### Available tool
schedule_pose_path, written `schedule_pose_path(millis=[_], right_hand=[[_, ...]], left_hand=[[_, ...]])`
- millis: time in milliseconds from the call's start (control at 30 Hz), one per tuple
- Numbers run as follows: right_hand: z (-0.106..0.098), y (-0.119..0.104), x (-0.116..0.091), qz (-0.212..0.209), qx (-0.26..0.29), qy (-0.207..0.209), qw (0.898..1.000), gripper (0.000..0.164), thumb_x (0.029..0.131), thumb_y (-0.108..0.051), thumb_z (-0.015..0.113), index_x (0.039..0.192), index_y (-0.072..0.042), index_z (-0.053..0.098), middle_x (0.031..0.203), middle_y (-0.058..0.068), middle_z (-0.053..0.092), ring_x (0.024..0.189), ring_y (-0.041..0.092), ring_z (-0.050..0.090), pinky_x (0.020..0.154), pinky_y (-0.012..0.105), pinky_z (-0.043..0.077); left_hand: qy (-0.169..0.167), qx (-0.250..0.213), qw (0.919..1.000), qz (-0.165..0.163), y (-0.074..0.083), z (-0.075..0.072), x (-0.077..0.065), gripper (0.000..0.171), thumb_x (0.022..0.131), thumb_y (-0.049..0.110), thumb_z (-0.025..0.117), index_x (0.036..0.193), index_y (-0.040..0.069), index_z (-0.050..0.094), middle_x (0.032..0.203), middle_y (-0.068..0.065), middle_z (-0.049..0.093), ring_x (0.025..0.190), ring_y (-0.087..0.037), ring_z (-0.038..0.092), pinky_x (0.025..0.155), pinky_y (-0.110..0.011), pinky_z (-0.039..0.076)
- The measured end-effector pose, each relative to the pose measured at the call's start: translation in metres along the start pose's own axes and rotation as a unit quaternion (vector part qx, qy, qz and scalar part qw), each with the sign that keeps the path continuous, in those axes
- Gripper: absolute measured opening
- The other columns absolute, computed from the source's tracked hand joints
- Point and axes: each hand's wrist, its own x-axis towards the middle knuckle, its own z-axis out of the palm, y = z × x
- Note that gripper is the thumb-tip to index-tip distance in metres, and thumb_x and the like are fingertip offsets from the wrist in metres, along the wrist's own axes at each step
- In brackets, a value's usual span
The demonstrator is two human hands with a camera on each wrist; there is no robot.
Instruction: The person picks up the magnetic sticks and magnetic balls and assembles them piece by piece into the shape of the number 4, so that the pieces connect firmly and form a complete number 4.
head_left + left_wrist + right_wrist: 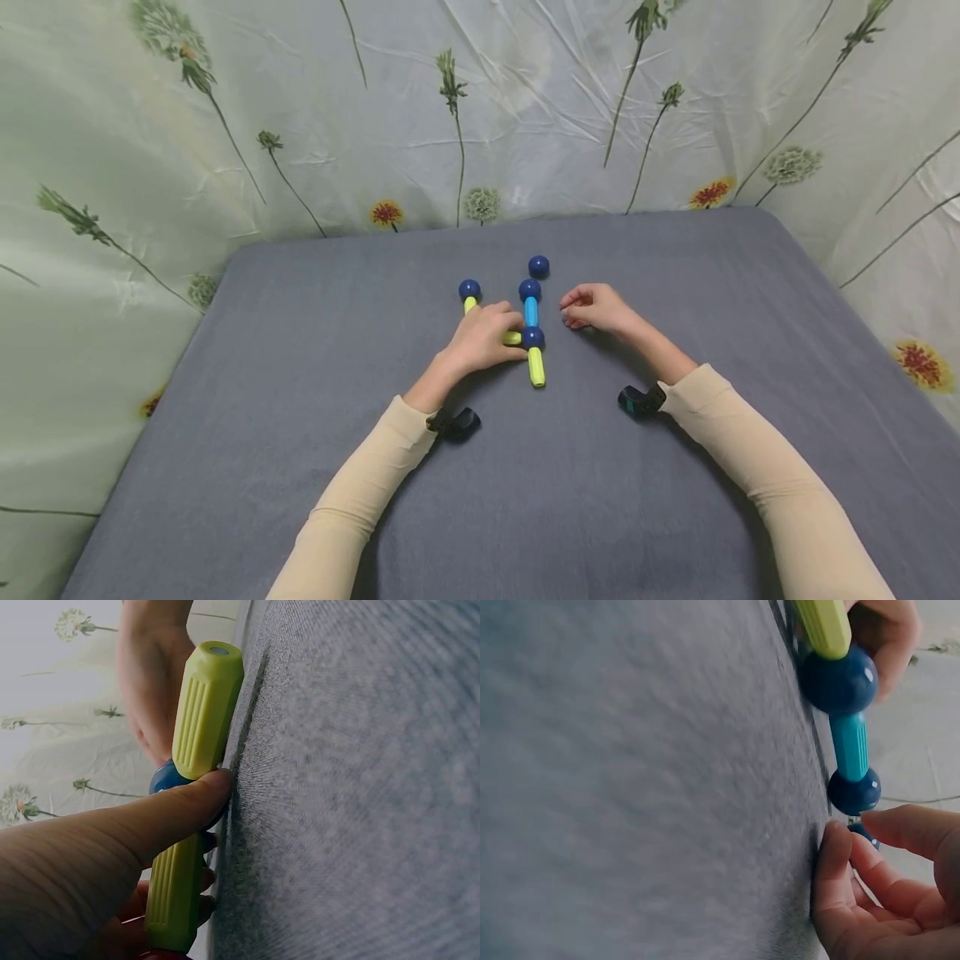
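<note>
Lying on the cloth is a toy build of magnetic sticks and balls. My left hand (486,335) covers its middle, fingers curled round a crosswise yellow-green stick (512,338), thumb beside a dark blue ball (533,337). From that ball a light blue stick (531,312) runs away to another blue ball (529,289), and a second yellow-green stick (208,709) points toward me. On the left, a further blue ball (469,289) tops a yellow-green stick partly hidden by the hand. A sliver of red (166,955) shows beneath the left hand. My right hand (597,307), fingers loosely bent, holds nothing beside the light blue stick.
A loose blue ball (538,267) lies just beyond the build. Grey cloth (300,375) covers the table, whose far edge meets a flower-patterned curtain (525,125). Dark wrist devices (459,425) hang at both cuffs.
</note>
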Motion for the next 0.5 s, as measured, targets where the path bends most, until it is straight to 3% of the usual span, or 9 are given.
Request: schedule_pose_path(millis=[333, 500], right_hand=[[-0.004, -0.006, 0.026, 0.014, 0.015, 0.048, 0.999, 0.029, 0.093, -0.010, 0.053, 0.115, 0.009, 0.056, 0.108, 0.023, 0.061, 0.071, 0.000, 0.057, 0.068, 0.016, 0.051], [-0.004, -0.011, 0.034, 0.014, 0.021, 0.061, 0.998, 0.030, 0.094, -0.012, 0.053, 0.117, 0.008, 0.055, 0.107, 0.021, 0.060, 0.076, 0.005, 0.059, 0.070, 0.017, 0.051]], left_hand=[[0.007, 0.006, 0.9999, 0.007, 0.000, 0.001, 0.000, 0.035, 0.076, 0.044, 0.074, 0.096, 0.015, 0.069, 0.082, 0.002, 0.057, 0.067, -0.010, 0.044, 0.058, -0.022, 0.031], [0.007, 0.003, 0.9999, 0.008, -0.001, 0.001, 0.000, 0.034, 0.077, 0.043, 0.074, 0.096, 0.015, 0.069, 0.082, 0.002, 0.057, 0.068, -0.009, 0.044, 0.059, -0.021, 0.031]])
